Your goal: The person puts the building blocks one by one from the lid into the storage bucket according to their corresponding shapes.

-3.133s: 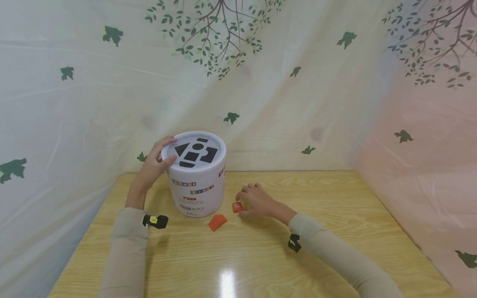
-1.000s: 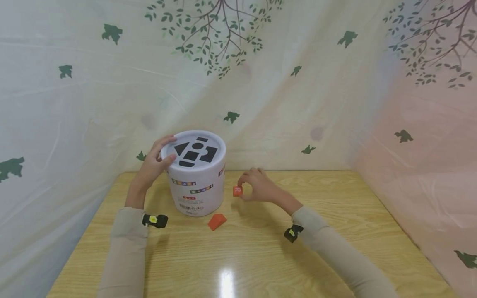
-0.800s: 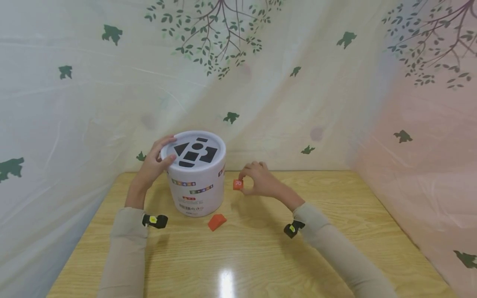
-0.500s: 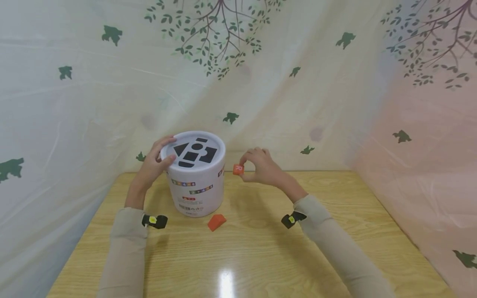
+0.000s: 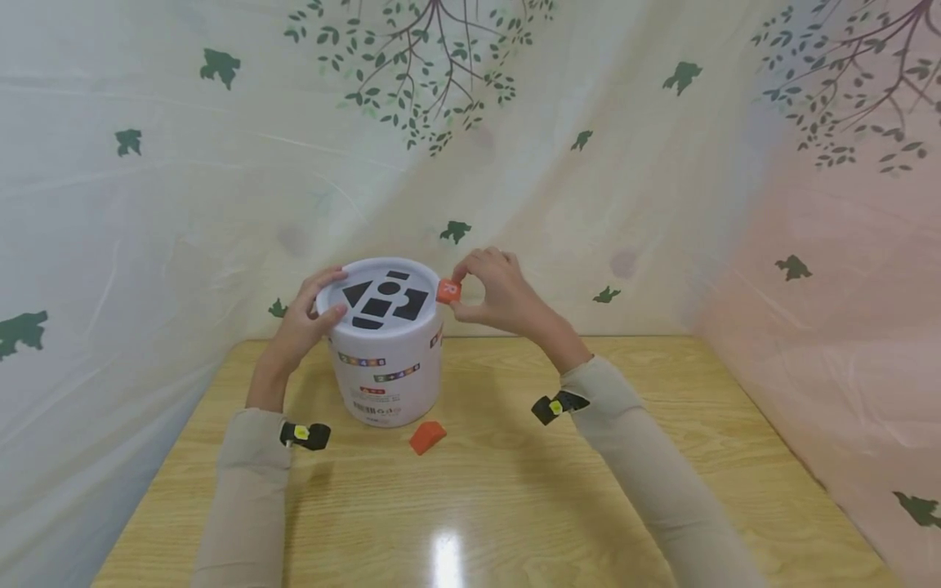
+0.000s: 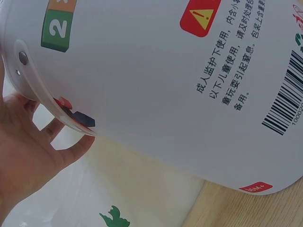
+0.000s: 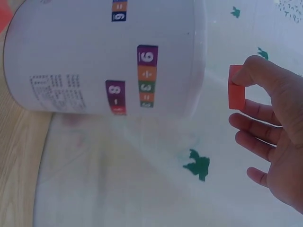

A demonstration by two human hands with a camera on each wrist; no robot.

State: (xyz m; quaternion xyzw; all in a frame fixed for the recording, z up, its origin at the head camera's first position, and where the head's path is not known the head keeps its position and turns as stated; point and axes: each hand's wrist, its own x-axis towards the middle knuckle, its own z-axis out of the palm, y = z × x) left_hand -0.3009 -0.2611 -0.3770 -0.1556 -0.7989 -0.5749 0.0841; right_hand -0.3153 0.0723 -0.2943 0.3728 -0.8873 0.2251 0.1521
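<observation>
A white shape-sorter bucket [image 5: 390,367] stands upright on the table, its lid [image 5: 345,318] cut with several dark shaped holes. My left hand [image 5: 300,327] grips its left rim, thumb on top; in the left wrist view the fingers [image 6: 75,150] reach behind a white strap-like handle [image 6: 52,104]. Between thumb and fingers, my right hand [image 5: 503,294] pinches an orange block [image 5: 448,291] marked with an R, held up at the lid's right edge. In the right wrist view the block [image 7: 236,97] is apart from the bucket. An orange-red angular block [image 5: 428,438] lies before the bucket.
The wooden table [image 5: 625,457] reaches back to a pale curtain [image 5: 551,204] printed with green leaves, which hangs close behind the bucket and along both sides. Both wrists wear small black cameras.
My right hand has picked the R block up from the table, raised it and brought it left to the lid's edge. The left hand and the bucket have stayed in place.
</observation>
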